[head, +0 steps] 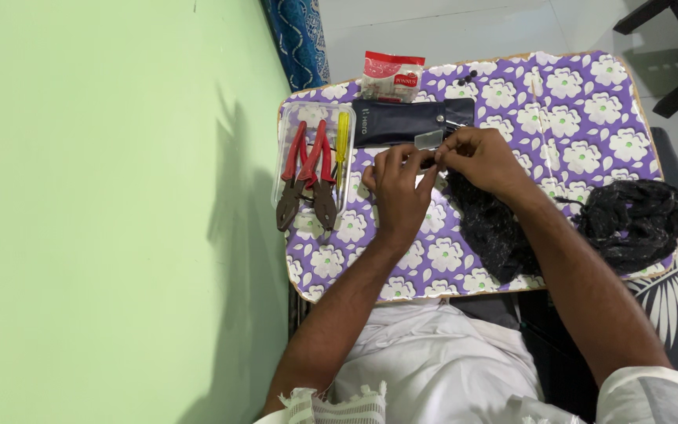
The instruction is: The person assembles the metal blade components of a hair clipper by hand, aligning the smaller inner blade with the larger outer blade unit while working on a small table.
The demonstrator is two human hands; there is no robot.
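Your left hand (pixel 399 187) and right hand (pixel 476 157) pinch small dark part (pixel 428 163) together, steadying it; pliers (pixel 308 177) left of hands, within reach.

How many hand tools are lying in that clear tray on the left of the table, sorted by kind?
Red-handled pliers: 2
Yellow-handled screwdriver: 1
Total: 3 tools in the clear tray
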